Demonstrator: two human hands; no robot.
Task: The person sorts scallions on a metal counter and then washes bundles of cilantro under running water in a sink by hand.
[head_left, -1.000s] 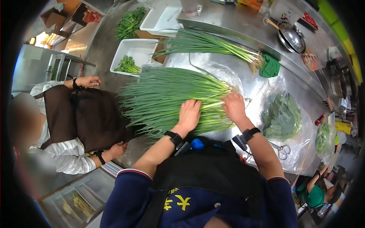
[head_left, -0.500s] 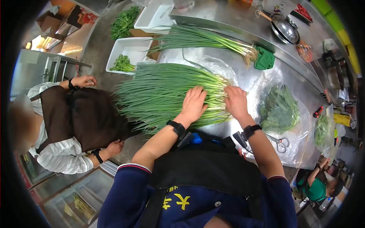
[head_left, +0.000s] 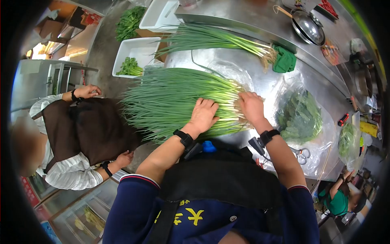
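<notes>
A wide pile of green onions [head_left: 170, 95] lies on the steel table, green tops to the left and white root ends to the right. My left hand [head_left: 203, 116] rests on the stems with its fingers stretched over them, open. At the white ends, my right hand [head_left: 252, 107] touches the pile, fingers laid on the roots and not closed round any. A second bunch of green onions [head_left: 215, 38] lies farther back, its roots beside a green cloth [head_left: 284, 61].
A plastic bag of leafy greens [head_left: 300, 116] and scissors [head_left: 301, 154] lie to the right. White bins [head_left: 136, 49] stand at the back left. One person in a brown apron [head_left: 89, 126] is close on the left; another in green [head_left: 339, 201] is at far right.
My left hand has shifted slightly left and down along the stems. My right hand stays at the root ends. The view has turned a little.
</notes>
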